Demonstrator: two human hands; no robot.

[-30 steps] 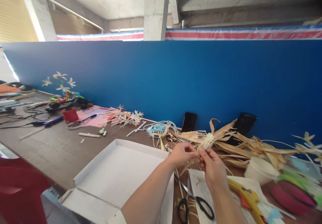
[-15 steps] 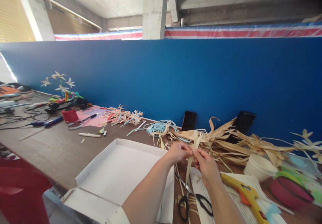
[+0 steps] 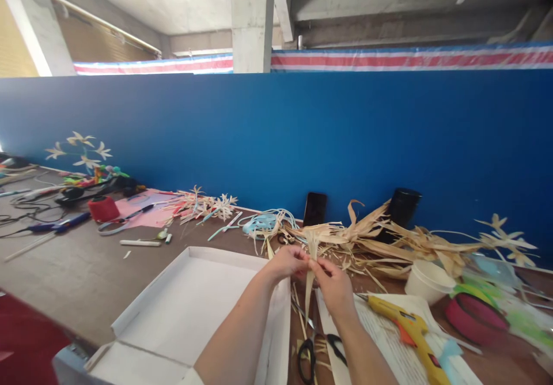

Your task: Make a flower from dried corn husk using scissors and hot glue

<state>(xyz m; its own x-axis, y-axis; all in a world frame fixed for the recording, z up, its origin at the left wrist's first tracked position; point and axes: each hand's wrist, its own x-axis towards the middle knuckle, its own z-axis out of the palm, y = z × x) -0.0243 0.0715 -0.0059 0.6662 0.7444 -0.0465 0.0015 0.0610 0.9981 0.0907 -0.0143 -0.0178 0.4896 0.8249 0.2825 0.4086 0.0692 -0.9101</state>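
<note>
One brown surface (image 3: 99, 298) carries one open white box (image 3: 185, 310) at near left, one heap of dried husks (image 3: 401, 238) farther right, one yellow glue gun (image 3: 408, 327) at near right, and, just right of the box, one pair of black-handled scissors (image 3: 306, 362). Two hands, the left hand (image 3: 287, 263) and right hand (image 3: 334, 290), meet between box and heap, each grip pinching one pale husk strip (image 3: 312, 245). Its long axis runs near to far, the wider, fanned end pointing up and far, the narrow tail pointing down and near, toward the scissors.
</note>
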